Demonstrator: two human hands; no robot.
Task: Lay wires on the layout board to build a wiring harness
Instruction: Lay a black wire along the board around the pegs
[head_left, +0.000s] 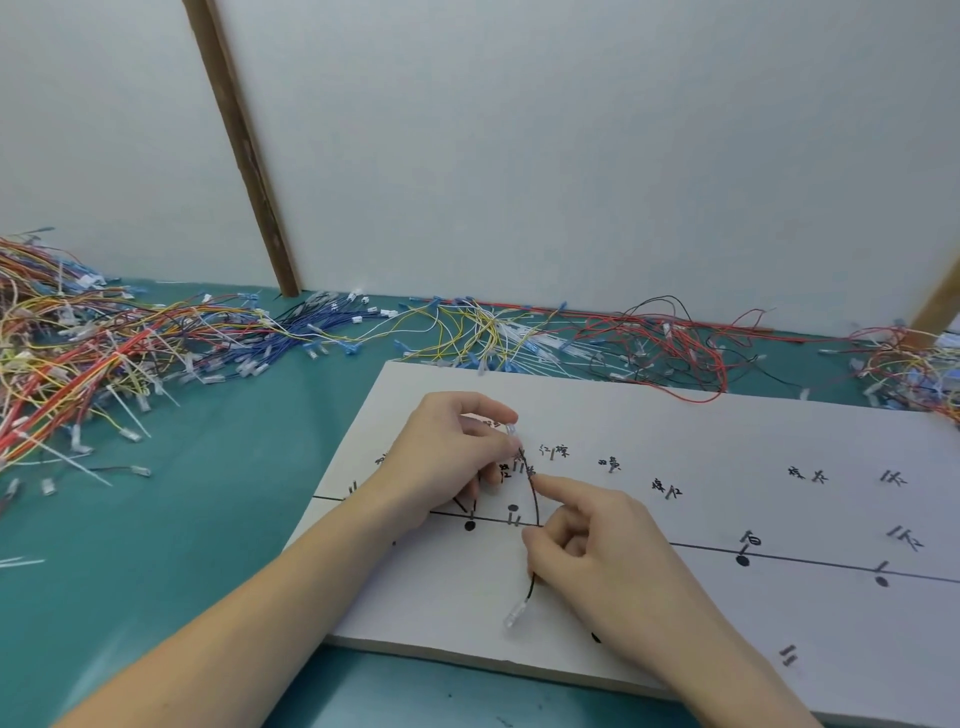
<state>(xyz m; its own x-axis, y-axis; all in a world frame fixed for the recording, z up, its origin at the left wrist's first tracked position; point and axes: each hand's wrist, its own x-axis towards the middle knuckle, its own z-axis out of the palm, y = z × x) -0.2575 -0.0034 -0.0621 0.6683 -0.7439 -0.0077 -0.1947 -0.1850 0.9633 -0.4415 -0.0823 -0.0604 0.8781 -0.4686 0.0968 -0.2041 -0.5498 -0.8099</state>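
Now the left hand (457, 452) pinches the black wire's (534, 499) top end at the pins (518, 464) on the board (675, 436); the right hand (587, 540) grips it lower, forefinger extended. Loosen either grip and it could spring off the pins.

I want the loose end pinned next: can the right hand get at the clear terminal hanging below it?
Probably yes: the clear terminal lies uncovered on the board just below the right hand, which already holds the black wire.
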